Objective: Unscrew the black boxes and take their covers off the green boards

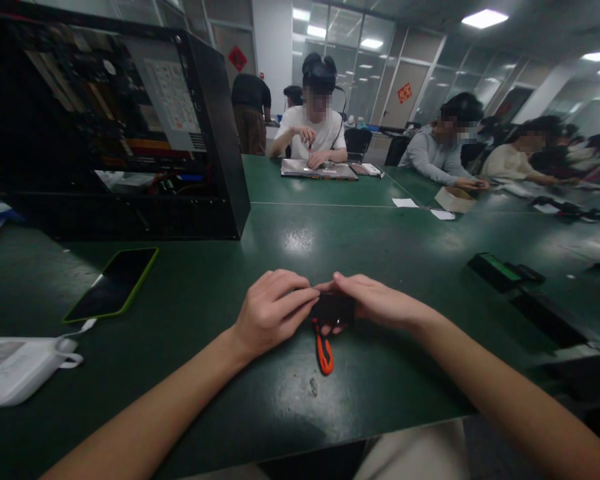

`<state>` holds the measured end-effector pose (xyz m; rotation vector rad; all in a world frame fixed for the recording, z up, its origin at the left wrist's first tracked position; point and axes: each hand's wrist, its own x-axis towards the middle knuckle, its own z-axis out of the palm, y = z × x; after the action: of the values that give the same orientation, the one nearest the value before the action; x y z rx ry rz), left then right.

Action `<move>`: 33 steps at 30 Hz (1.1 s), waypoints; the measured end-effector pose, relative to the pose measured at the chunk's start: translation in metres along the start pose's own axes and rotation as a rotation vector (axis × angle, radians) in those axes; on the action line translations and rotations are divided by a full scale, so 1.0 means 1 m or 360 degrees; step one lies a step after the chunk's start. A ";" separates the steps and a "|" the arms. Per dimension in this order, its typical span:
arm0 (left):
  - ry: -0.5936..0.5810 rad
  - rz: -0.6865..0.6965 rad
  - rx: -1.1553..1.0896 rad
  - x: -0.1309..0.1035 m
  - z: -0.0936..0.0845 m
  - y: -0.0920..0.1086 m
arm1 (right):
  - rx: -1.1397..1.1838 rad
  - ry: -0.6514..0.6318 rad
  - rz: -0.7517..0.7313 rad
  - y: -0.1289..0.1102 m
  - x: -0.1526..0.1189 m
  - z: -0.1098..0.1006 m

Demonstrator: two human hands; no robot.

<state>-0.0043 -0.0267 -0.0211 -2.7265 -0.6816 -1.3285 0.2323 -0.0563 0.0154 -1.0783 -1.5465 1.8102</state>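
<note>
A small flat black rectangular piece [334, 308] is held just above the green table, between my two hands. My left hand [275, 308] has its fingers closed on the piece's left edge. My right hand [375, 300] grips the right side, thumb on top and fingertips showing underneath. What kind of part it is, I cannot make out. An orange and black tool handle [324, 350] lies on the table just below the piece; its far end is hidden behind my hands.
An open black computer case [220, 133] stands at the left. Before it lie a phone in a green case [113, 283] and a white power bank [23, 370]. Black parts [500, 272] lie at the right. A co-worker [317, 127] sits opposite, hands on a flat panel [320, 169].
</note>
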 end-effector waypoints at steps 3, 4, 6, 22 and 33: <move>0.0032 0.0155 0.0064 -0.001 -0.003 0.002 | 0.0260 -0.0255 0.0057 0.005 0.007 0.021; 0.0046 0.0143 0.0060 -0.001 -0.004 0.003 | 0.0276 -0.0236 0.0025 0.006 0.005 0.022; 0.0049 0.0020 0.0016 0.001 -0.004 0.004 | 0.0173 -0.0131 -0.0059 0.008 -0.005 0.015; -0.0945 -0.0635 0.0099 0.008 0.004 0.020 | -0.2205 0.1993 0.0669 0.028 -0.206 -0.245; -0.1007 -0.0681 0.0084 0.008 0.005 0.020 | -0.2238 0.1953 0.0769 0.055 -0.200 -0.263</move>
<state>0.0112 -0.0413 -0.0150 -3.0610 -1.3704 -0.4208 0.5662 -0.0826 0.0005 -2.5577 -1.5272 -0.3474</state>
